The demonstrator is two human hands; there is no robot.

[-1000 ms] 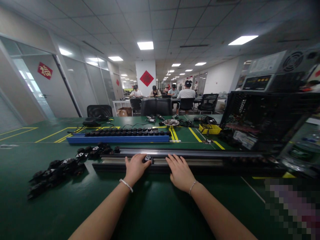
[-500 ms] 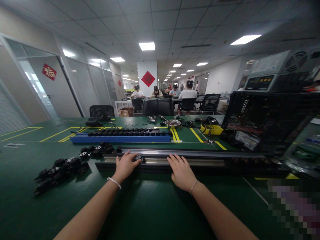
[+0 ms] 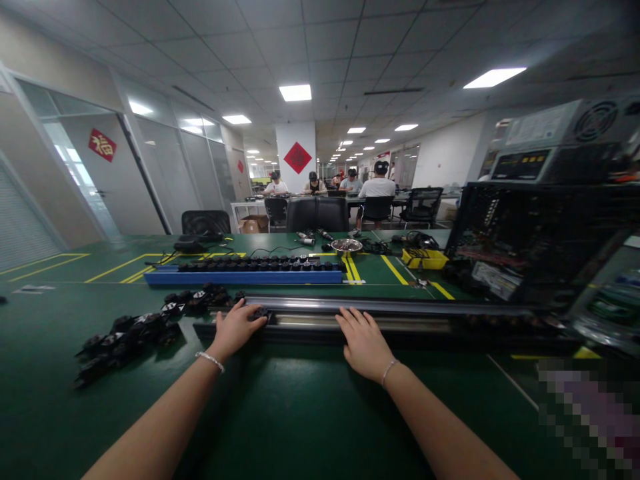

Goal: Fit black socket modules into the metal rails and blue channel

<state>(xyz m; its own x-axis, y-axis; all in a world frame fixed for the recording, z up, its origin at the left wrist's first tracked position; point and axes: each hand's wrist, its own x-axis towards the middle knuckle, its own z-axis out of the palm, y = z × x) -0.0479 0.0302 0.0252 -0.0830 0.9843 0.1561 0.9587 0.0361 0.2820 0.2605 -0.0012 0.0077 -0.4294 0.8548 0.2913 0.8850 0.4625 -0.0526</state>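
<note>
A long black track rail (image 3: 310, 321) with a metallic inner channel lies across the green table in front of me. Near its left end my left hand (image 3: 236, 329) is closed around a small black track-light part (image 3: 263, 313) that sits on the rail; the fingers partly hide it. My right hand (image 3: 367, 343) rests on the rail right of centre, fingers stretched out flat, holding nothing. A pile of black parts (image 3: 135, 333) lies left of the rail. Several similar dark parts sit in the rail's right end (image 3: 500, 322).
Behind the rail stands a blue rail (image 3: 245, 277) carrying a row of black parts. Farther back are a metal bowl (image 3: 347, 246) and a yellow tray (image 3: 425, 260). An open computer case (image 3: 540, 233) stands at the right. People sit at a distant table.
My left hand has slid to the left along the rail, and the small black part has moved with it. The right hand stays in the same place.
</note>
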